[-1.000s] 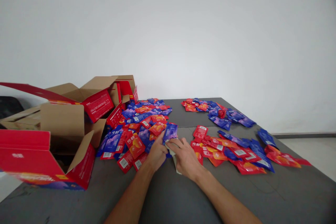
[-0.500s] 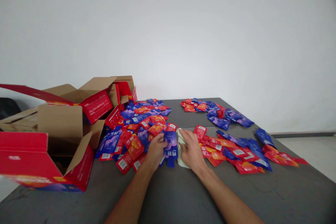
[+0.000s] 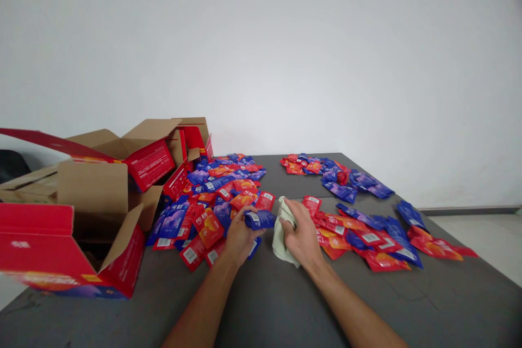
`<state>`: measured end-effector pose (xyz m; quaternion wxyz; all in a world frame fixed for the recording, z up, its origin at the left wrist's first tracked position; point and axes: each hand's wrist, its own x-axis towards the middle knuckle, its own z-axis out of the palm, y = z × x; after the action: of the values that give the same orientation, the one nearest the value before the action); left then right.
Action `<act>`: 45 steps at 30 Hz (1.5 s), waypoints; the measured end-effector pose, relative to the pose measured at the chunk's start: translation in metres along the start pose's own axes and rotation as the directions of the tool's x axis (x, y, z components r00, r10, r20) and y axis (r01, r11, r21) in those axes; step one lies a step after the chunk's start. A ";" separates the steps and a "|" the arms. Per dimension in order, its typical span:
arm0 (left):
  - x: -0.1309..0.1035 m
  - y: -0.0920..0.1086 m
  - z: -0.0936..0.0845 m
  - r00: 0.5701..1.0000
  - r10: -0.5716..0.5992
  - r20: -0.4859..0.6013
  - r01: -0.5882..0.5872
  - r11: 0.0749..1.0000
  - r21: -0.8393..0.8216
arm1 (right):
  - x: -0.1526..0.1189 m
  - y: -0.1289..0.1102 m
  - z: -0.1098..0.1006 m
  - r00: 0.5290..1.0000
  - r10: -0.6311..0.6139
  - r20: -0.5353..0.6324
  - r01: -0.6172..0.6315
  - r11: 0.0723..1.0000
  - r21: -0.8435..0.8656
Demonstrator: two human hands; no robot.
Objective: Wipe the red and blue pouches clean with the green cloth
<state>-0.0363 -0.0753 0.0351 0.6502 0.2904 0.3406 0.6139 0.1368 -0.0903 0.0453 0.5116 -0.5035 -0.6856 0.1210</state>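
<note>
Near left: red printed cardboard carton [image 3: 36, 253], brown-lined, flaps raised, orange and violet artwork low on front. Behind it: second red cardboard carton [image 3: 150, 166], tilted, white print on side, brown flaps spread. Farther back: third open red carton [image 3: 196, 138]. Left edge: black rounded object [image 3: 12, 166], cut off, identity unclear. Beneath cartons: dark grey flat-topped table [image 3: 265, 304], seam across. Beyond: plain white wall [image 3: 261, 54], dark grey skirting strip [image 3: 468, 210], pale floor [image 3: 489, 239] at right.
</note>
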 end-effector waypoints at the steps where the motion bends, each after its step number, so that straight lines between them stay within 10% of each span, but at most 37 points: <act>1: 0.000 -0.001 0.000 1.000 -0.017 -0.003 0.017 1.000 -0.004 | 0.000 0.000 0.000 1.000 -0.005 -0.001 0.005 1.000 0.002; 17: -0.001 -0.010 -0.001 0.976 0.052 0.213 -0.048 0.999 -0.024 | -0.018 -0.013 0.015 0.900 -0.239 0.363 0.268 0.963 -0.031; 27: -0.002 -0.009 0.001 0.964 -0.003 0.266 -0.031 0.992 0.121 | 0.002 0.017 0.000 0.986 -0.136 0.098 0.151 0.975 -0.165; 37: 0.006 -0.014 -0.009 0.978 0.091 0.189 -0.128 0.972 0.195 | -0.013 -0.018 0.008 0.901 -0.259 0.349 0.299 0.952 -0.067; 41: 0.007 -0.012 -0.010 0.960 0.233 0.157 -0.278 0.866 0.416 | -0.012 -0.019 0.006 0.880 -0.254 0.402 0.291 0.956 -0.032; 45: 0.010 -0.005 -0.015 0.875 0.394 0.283 -0.469 0.542 0.697 | -0.007 -0.004 0.005 0.939 -0.138 0.316 0.188 0.973 -0.133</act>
<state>-0.0453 -0.0667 0.0210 0.3155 0.6336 0.4494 0.5450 0.1303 -0.0964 0.0416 0.3655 -0.4599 -0.8033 0.0983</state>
